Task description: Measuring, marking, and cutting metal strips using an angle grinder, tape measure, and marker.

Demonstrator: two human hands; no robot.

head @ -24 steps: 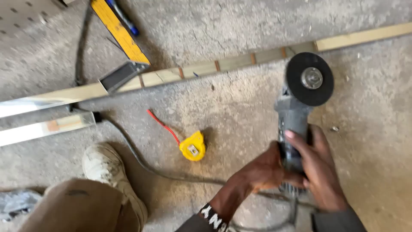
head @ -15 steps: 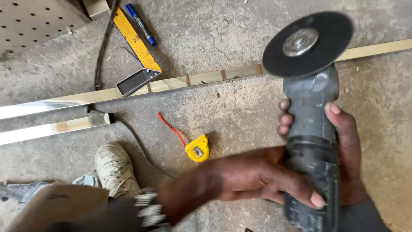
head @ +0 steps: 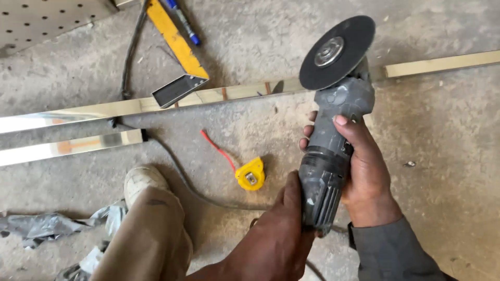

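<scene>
grey, dust-worn angle grinder (head: 333,156) with black round disc (head: 337,51), clasped by right hand (head: 364,166); left hand (head: 276,239) has slid back to grip its tail end.

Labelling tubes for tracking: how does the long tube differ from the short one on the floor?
The long tube runs across nearly the whole view, passing behind the grinder; the short tube ends at a cut end left of centre. The long tube has several dark marks across it; the short tube shows none. Both are shiny, rectangular, lying roughly parallel.

Tape measure (head: 250,174) left of grinder (head: 333,135)
</scene>
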